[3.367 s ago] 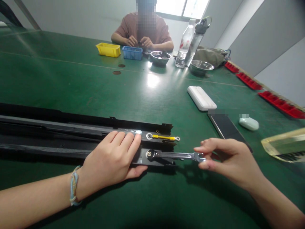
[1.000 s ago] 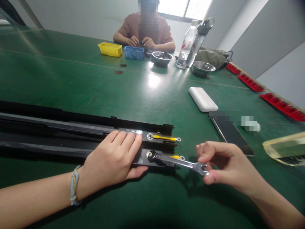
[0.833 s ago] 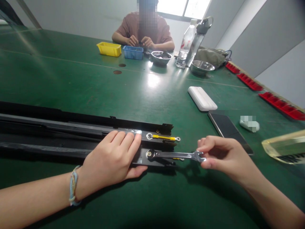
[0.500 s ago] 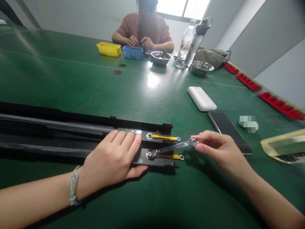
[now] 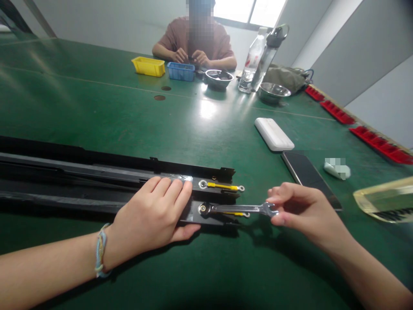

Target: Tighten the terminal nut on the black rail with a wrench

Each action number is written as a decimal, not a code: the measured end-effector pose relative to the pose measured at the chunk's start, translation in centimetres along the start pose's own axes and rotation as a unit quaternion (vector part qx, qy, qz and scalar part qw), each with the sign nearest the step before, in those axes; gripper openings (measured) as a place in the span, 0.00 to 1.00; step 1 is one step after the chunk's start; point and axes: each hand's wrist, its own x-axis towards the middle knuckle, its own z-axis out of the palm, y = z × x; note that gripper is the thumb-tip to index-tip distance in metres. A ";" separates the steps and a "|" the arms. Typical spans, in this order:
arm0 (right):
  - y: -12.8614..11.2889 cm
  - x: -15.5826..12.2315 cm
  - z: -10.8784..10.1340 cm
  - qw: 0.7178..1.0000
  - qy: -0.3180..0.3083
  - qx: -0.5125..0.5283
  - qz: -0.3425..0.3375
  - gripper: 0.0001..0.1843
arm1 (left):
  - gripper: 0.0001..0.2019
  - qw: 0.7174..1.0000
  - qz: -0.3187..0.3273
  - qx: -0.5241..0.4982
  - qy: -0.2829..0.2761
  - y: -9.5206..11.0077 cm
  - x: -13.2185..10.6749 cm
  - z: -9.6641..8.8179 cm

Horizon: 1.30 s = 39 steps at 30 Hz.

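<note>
Nearest, a left hand (image 5: 151,211) lay over black rails (image 5: 64,202), fingers curled across the top and thumb at the near edge (how hard it pressed could not be told). To its right, the right hand (image 5: 298,209) pinched the open end of a wrench (image 5: 238,208) between thumb and fingers; the ring end sat around a fastener (image 5: 203,208) on the nearer rail, above a partly hidden yellow lead (image 5: 240,214). Working well here seemed to mean keeping the ring flat and seated, the rails steady and the lead from twisting. Just beyond lay a second yellow lead (image 5: 224,186), a phone (image 5: 309,176) and, farthest, a blue bin (image 5: 180,73) near another person's hands (image 5: 200,58).
</note>
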 end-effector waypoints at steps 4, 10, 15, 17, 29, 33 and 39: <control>0.0 -0.5 0.2 0.998 -0.045 0.028 -0.040 0.15 | 0.30 1.000 0.001 -0.004 0.003 0.0 0.1 0.1; 0.1 -0.9 0.4 0.994 -0.088 0.036 -0.060 0.17 | 0.30 1.000 0.002 -0.003 -0.001 0.2 0.4 0.4; 0.5 -0.7 0.0 0.994 -0.090 0.017 -0.058 0.17 | 0.29 1.000 -0.002 -0.006 0.002 0.4 0.5 0.6; 0.7 -0.6 -0.3 0.995 -0.081 0.014 -0.055 0.16 | 0.29 1.000 -0.003 -0.008 0.002 0.4 0.5 0.7; 0.7 0.5 -0.4 0.997 0.038 -0.057 0.028 0.14 | 0.30 1.000 0.002 0.002 -0.001 0.7 0.4 0.5; 0.4 0.8 -0.1 0.997 0.048 -0.045 0.037 0.15 | 0.29 1.000 0.002 0.000 0.003 0.6 0.6 0.4; 0.5 0.8 -0.2 0.997 0.041 -0.046 0.044 0.16 | 0.29 1.000 0.003 0.000 0.004 0.5 0.5 0.4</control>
